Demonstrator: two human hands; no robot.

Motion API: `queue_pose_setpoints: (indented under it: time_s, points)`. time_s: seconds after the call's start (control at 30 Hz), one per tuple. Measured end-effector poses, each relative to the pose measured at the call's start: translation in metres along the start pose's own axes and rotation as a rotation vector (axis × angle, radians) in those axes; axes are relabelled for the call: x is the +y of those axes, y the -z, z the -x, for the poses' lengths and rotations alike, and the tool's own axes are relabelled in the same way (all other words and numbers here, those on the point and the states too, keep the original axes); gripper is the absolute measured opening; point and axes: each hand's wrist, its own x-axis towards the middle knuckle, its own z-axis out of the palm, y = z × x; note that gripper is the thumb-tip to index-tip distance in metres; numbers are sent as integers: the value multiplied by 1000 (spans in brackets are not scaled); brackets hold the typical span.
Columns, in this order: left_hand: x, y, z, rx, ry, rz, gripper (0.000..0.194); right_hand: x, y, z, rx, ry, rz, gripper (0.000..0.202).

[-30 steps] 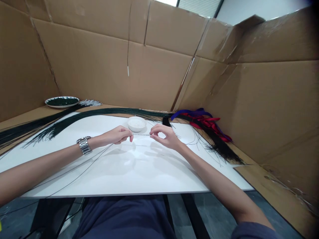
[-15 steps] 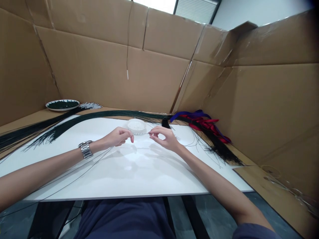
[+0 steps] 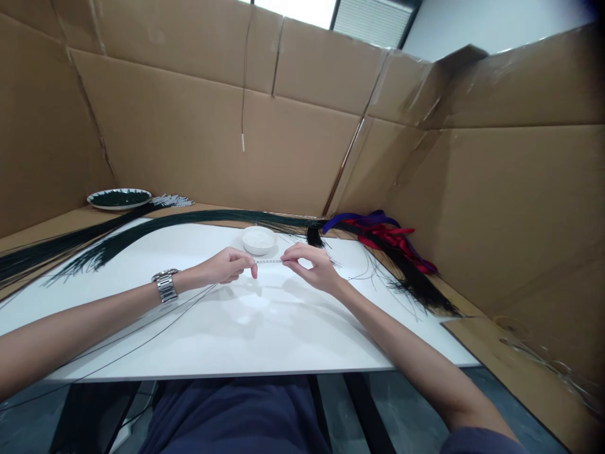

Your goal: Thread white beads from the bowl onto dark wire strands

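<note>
A short beaded cord [image 3: 268,261], with small pale beads on dark thread, is stretched level between my hands. My left hand [image 3: 227,265], with a metal watch on its wrist, is closed on the strand's left end. Dark cord tails [image 3: 189,305] run from under this hand toward the lower left and off the table edge. Thumb and forefinger of my right hand [image 3: 312,267] pinch the right end. Just behind the strand stands a white round dish [image 3: 259,241]; small pale bits inside it are too tiny to make out.
Along the back of the white table [image 3: 265,347] lies a long bundle of dark cords [image 3: 198,216]. A plate of dark green pieces [image 3: 119,207] and a pile of beaded ends [image 3: 172,200] sit back left. Red and purple ribbons [image 3: 392,236] lie back right. Cardboard walls [image 3: 189,126] surround the table.
Both hands have come slightly nearer to me with the beaded cord, so more of the white dish shows behind it. Both remain closed on the strand.
</note>
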Motion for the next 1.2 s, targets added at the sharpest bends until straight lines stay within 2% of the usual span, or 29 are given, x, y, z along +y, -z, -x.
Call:
queue_pose_setpoints:
  time_s: [0.2, 0.4, 0.57, 0.8, 0.97, 1.03, 1.1, 1.2]
  points:
    - [2, -3, 2, 21, -42, -28, 43, 3, 1, 0, 12, 15, 37, 6]
    - [-6, -1, -2, 85, -105, -100, 49, 8, 6, 2, -53, 7, 80, 8]
    - [-2, -3, 0, 125, -111, -211, 51, 10, 6, 3, -66, 4, 76, 9]
    - [1, -4, 5, 11, -126, -218, 49, 4, 8, -2, -42, -81, 81, 10]
    - [-6, -3, 0, -36, -54, -119, 44, 5, 5, 0, -80, -116, 51, 9]
    - [-8, -3, -2, 28, 0, -148, 39, 8, 2, 2, -122, -140, 33, 10]
    - [-8, -4, -3, 152, 34, -245, 35, 9, -1, 5, -176, -187, 26, 11]
    - [-4, -7, -1, 265, -3, -374, 34, 10, -4, 9, -234, -262, 33, 13]
